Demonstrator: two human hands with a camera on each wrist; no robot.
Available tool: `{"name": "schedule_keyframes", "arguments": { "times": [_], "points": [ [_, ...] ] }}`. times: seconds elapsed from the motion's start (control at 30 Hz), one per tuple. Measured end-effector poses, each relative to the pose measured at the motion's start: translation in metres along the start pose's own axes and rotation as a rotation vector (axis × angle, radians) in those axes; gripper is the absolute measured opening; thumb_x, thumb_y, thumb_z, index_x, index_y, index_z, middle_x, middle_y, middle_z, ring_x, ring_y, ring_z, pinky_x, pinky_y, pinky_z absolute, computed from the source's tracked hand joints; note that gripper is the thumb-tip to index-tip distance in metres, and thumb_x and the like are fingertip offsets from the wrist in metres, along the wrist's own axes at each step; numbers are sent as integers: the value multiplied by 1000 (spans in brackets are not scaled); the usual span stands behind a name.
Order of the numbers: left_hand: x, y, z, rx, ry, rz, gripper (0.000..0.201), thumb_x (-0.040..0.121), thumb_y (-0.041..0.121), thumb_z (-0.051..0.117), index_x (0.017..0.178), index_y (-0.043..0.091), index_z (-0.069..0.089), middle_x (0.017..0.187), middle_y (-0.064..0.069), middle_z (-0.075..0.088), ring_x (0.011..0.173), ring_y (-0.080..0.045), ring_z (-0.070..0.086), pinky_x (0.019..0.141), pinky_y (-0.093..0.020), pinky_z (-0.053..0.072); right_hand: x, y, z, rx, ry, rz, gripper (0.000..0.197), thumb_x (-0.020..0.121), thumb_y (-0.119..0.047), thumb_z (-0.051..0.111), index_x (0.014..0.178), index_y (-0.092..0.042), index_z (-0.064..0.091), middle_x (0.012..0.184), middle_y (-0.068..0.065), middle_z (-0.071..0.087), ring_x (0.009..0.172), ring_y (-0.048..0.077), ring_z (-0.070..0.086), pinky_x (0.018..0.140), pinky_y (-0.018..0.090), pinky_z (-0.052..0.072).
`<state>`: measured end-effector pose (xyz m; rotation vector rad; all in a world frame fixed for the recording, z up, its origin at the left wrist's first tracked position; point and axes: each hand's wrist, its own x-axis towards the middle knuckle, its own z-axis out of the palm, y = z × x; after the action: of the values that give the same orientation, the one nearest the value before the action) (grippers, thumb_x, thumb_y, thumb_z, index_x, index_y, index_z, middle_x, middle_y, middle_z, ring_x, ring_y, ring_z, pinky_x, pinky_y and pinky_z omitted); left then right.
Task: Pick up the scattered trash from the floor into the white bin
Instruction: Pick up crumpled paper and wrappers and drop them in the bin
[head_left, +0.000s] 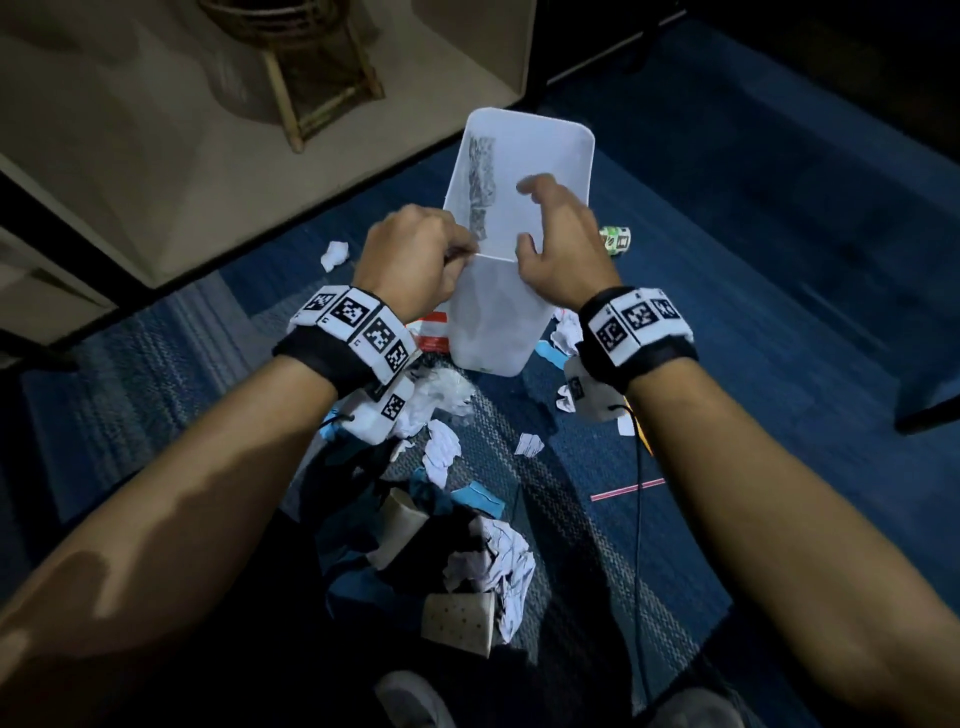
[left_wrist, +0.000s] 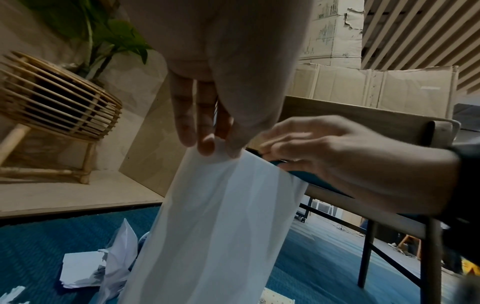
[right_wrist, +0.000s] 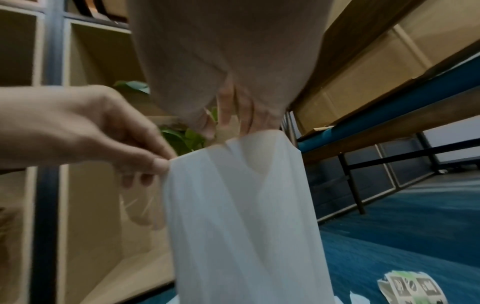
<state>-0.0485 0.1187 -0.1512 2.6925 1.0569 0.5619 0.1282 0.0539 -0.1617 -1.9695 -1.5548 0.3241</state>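
1. Our left hand pinches the near rim of the white bin with curled fingers.
2. Our right hand is at the same rim, fingers spread and loosely bent; whether it truly grips, we cannot tell.
3. The bin stands tilted on the blue carpet, near the edge of a pale shelf unit.
4. Crumpled paper lies scattered on the carpet below our wrists; one small scrap is beside the shelf edge.
5. The carpet to the right of the bin has open room.
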Motion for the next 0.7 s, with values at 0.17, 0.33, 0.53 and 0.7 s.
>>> {"name": "schedule_keyframes", "arguments": {
  "times": [0.17,0.33,0.53,0.7],
  "points": [
    [-2,-3,-3,6,-25,4,18,85,26,62,96,25,76,95,1,73,92,-29,66,76,-43,56,-69,-2,15,49,422,-273,22,89,-6,58,110,-2,62,109,12,62,104,25,55,91,34,41],
    [-4,-3,-2,-19,-19,49,27,85,32,53,100,23,74,98,-1,72,92,-29,65,76,-44,55,-165,33,76,-76,-248,-196,12,95,-19,55,101,-10,61,103,7,57,97,25,54,84,41,48],
    [-8,-11,1,-49,-13,88,29,85,32,54,104,22,73,99,2,72,87,-23,66,76,-42,56,-247,76,150,-319,-951,106,63,86,-45,71,136,-20,42,136,13,47,117,37,57,93,46,52],
    [-5,-15,3,-111,13,85,29,83,20,53,100,19,76,97,-2,74,87,-25,68,76,-41,57,-255,86,164,-173,-966,183,70,82,-38,80,138,-34,40,123,14,55,110,35,60,91,44,52]
  ]
}}
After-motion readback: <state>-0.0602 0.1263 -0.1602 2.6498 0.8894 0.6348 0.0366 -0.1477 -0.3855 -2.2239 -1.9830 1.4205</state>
